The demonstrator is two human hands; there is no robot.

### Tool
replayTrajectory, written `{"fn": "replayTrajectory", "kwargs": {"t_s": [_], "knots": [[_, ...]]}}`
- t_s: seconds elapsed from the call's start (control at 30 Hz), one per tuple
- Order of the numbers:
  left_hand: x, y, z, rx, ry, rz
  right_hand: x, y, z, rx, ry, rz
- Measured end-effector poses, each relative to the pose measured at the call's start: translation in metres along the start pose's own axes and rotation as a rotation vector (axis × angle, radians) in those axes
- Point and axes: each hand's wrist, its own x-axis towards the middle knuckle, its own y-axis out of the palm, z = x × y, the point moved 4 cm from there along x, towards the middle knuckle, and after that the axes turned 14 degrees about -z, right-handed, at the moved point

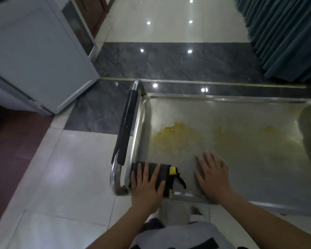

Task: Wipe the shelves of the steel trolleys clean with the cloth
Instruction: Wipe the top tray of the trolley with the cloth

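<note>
Left hand (147, 184) flat on cloth (164, 174), fingers spread; right hand (213, 174) flat on shelf (250, 159), fingers apart.

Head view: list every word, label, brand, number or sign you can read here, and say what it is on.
No text can be read in this picture.
Cloth under the left hand: a yellow patch that could be a tag, no lettering to make out.
Steel trolley shelf, where the right hand rests flat: only yellow stains, no marking.
Black handle sleeve and white cabinet: no visible writing.
</note>
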Motion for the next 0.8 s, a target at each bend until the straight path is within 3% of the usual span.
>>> {"fn": "replayTrajectory", "kwargs": {"t_s": [0.33,0.8], "knots": [[0.028,0.017,0.002,0.039,-0.094,-0.038,-0.008,0.018,-0.012,0.012,-0.048,-0.058],[0.261,0.003,-0.032,-0.065,-0.078,0.059,-0.008,0.024,-0.015,0.066,-0.045,-0.194]]}}
